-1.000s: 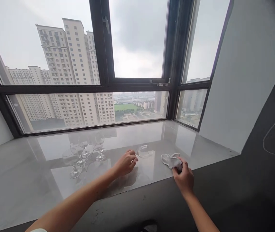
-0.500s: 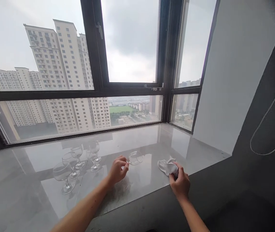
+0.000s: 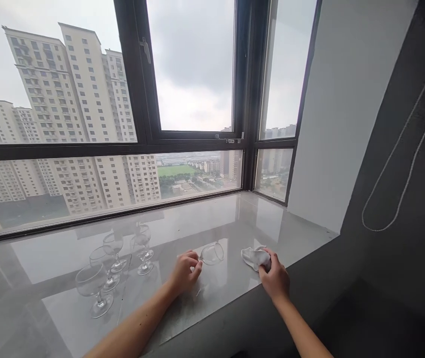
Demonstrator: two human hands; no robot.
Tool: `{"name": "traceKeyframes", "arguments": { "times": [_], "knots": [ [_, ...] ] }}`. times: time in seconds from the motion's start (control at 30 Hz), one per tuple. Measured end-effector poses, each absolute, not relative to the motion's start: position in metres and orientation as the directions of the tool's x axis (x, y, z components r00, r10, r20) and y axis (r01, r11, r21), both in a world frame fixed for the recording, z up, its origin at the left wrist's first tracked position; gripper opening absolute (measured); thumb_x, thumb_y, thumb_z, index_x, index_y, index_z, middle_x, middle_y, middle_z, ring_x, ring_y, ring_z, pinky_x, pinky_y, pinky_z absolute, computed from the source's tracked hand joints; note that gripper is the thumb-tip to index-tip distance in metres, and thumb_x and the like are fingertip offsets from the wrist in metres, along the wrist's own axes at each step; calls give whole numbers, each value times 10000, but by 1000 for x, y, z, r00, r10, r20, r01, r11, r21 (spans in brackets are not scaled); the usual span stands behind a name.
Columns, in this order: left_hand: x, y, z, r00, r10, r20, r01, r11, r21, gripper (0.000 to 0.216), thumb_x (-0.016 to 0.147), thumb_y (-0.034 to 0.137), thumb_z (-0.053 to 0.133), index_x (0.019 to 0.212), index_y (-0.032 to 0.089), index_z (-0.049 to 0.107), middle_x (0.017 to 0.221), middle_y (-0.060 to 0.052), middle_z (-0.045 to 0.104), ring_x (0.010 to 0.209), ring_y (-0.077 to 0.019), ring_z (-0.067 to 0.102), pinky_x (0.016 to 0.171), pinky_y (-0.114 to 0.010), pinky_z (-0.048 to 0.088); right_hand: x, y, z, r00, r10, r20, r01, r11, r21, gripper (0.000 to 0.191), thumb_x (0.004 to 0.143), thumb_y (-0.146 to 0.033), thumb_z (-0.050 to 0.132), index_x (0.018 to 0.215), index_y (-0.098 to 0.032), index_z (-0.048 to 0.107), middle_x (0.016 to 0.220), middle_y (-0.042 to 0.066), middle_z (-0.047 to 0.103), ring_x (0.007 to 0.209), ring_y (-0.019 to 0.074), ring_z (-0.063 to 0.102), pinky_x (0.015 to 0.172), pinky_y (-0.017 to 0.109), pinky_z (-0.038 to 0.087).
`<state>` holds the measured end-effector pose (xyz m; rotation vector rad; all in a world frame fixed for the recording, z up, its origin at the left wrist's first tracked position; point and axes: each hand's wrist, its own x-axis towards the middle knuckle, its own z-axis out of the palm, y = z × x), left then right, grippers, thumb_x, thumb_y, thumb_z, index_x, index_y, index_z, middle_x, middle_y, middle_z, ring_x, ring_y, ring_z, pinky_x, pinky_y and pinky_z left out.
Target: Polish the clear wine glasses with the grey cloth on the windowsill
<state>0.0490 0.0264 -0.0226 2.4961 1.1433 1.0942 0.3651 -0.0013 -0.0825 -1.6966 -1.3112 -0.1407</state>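
Pinched together at the stem end, my left grip (image 3: pixel 185 271) sits just left of the glass (image 3: pixel 212 253) and has hold of it, with hardly any gap between thumb and fingers. That glass lies sideways, its long axis running away from my left grip so that its mouth faces right, toward the white cloth (image 3: pixel 255 257). My left is plainly the nearer of my 2 hands; the right grip (image 3: pixel 275 278) is to the right of the glass, beyond the cloth, its fingers curled closely on the bunched fabric. Cloth and glass are apart, with bare windowsill (image 3: pixel 298 238) showing between. I cannot tell whether the glass's rim touches the sill. Well to the left of the glass, 5 other glasses (image 3: pixel 91 281) stand upright on their feet.
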Motion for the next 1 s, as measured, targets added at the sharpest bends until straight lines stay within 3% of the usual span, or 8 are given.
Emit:
{"name": "traceKeyframes", "arguments": {
  "times": [0.13,0.27,0.47,0.57,0.7,0.8,1.0],
  "knots": [
    [47,29,-23,419,730,540,581,-673,458,491,926,318,420,472,191,558,621,-26,553,681,-142,531,681,-269,378,368,-3,-65,322,760,564,826,65,-559,414,771,-204,528,1178,-259,584,988,42,727,813,233,669,670,304,448],
    [48,30,-25,428,723,542,570,-682,459,483,925,314,423,482,189,569,633,-26,561,689,-141,532,679,-259,372,367,-5,-36,276,869,411,792,37,-610,451,730,-148,535,1169,-239,582,873,32,707,798,218,663,672,282,435],
    [50,31,-32,456,684,570,539,-722,435,492,935,304,432,478,183,566,624,-24,560,673,-138,529,675,-257,361,330,-8,13,280,861,425,430,284,-857,594,716,-220,579,1294,-215,439,961,27,663,889,206,653,758,295,492],
    [49,30,-32,462,679,571,543,-725,423,489,935,299,441,479,184,575,620,-23,566,674,-138,534,680,-256,364,309,-13,36,221,879,422,246,369,-896,615,732,-273,602,1313,-221,407,980,28,656,913,210,644,753,305,508],
    [48,28,-26,430,693,579,562,-707,430,490,933,295,438,480,186,588,621,-26,579,680,-141,545,686,-257,369,293,-19,58,231,877,422,132,402,-906,632,732,-318,631,1312,-217,403,1011,43,648,914,210,629,761,314,510],
    [48,27,-23,409,708,576,568,-691,446,490,932,296,437,484,188,603,631,-31,597,688,-145,556,684,-259,374,286,-21,61,220,884,412,178,379,-908,620,724,-316,629,1297,-210,419,1016,50,652,902,211,619,766,319,497],
    [43,24,-21,395,708,585,589,-684,430,456,905,270,466,473,191,590,624,-37,625,680,-149,548,681,-267,378,276,-20,40,8,909,416,473,363,-803,623,703,-200,560,1314,-219,444,848,-3,642,730,175,568,693,284,433]
  ]
}}
